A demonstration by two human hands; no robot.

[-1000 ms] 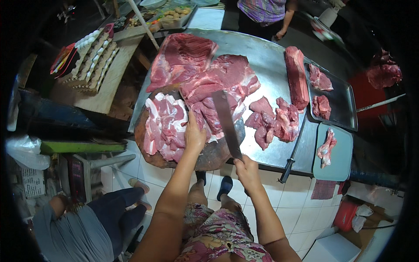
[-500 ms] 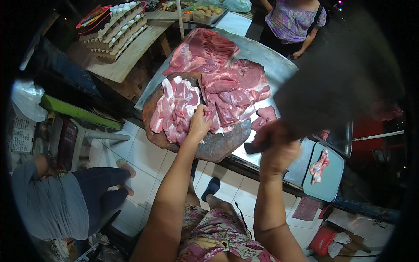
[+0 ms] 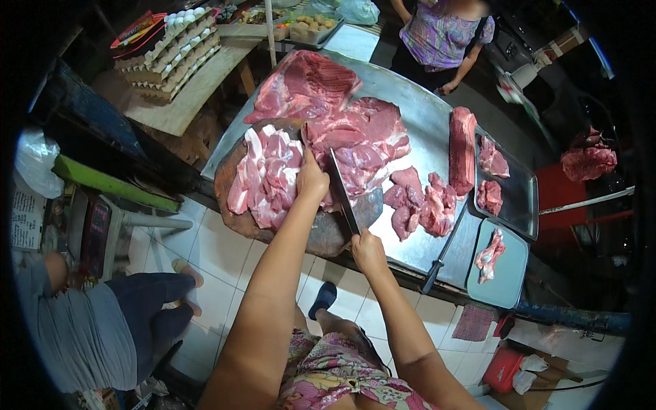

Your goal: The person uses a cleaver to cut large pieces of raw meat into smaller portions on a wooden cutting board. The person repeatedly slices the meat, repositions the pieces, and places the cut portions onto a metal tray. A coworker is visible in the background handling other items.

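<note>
Gripping a cleaver (image 3: 344,194) in the right hand (image 3: 370,251), with a raw meat slab (image 3: 372,133) beyond it.
Resting the left hand (image 3: 313,179) at the slab's edge, cannot tell whether closed, with cut meat pieces (image 3: 263,181) to its left on a wooden chopping block (image 3: 331,236).

My right hand (image 3: 370,251) hides the handle of my knife (image 3: 344,193); my left forearm (image 3: 284,251) covers some chopping board (image 3: 328,236); the upper edge crops a person in purple (image 3: 441,39).

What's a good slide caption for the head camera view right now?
Over a chopping block, the right hand grips a knife beside the left hand, which touches raw meat.
</note>
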